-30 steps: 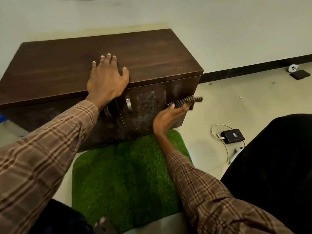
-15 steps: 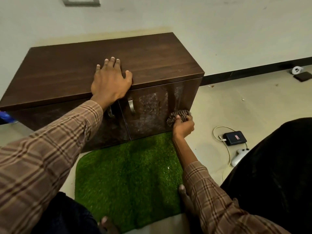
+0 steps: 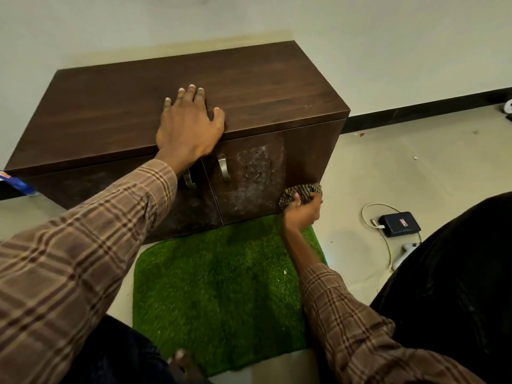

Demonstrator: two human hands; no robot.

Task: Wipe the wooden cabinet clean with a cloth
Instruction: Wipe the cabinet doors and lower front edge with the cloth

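A low dark wooden cabinet (image 3: 116, 112) stands against the pale wall, with two front doors and metal handles (image 3: 224, 169). The right door is smeared with whitish grime. My left hand (image 3: 188, 126) lies flat on the top's front edge, fingers spread, holding nothing. My right hand (image 3: 302, 210) grips a bunched checked cloth (image 3: 300, 191) and presses it against the bottom right corner of the cabinet's front, just above the mat.
A green artificial-grass mat (image 3: 221, 295) lies on the floor before the cabinet. To the right on the floor are a black box (image 3: 399, 223) with a white cable, a white controller (image 3: 407, 252) and a large dark mass. A blue item (image 3: 11, 182) shows at the left edge.
My right hand has carried the cloth down the cabinet's right front edge, from mid-height to the bottom corner. My left hand has stayed flat on the top.
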